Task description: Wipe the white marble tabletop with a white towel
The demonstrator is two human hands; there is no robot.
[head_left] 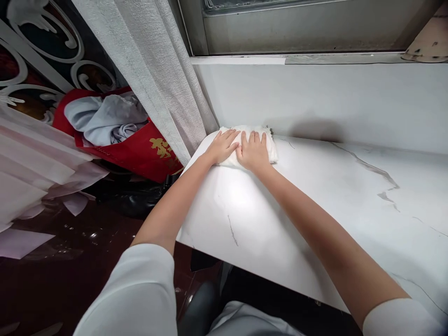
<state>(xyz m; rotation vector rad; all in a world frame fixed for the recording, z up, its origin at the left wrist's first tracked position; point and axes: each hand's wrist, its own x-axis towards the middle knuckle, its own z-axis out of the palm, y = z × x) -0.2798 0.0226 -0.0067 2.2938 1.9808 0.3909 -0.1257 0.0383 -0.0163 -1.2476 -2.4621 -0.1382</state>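
Observation:
A folded white cloth (273,150) lies flat on the white marble-patterned tabletop (224,205), at its far left end by the wall. My left hand (223,147) rests palm down on the left part of the cloth, its fingers stretched out. Beside it, my right hand (254,151) presses flat on the right part with the fingers spread. The two thumbs nearly meet in the middle. Neither hand grips the cloth; both lie on top of it and hide much of its surface.
A pale curtain (157,70) hangs against the table's left end. Left of it stands a red bag (129,163) stuffed with light grey fabric (108,116), above a black bag (133,198). Behind the table is a white wall (315,93) under a metal-framed window (297,35).

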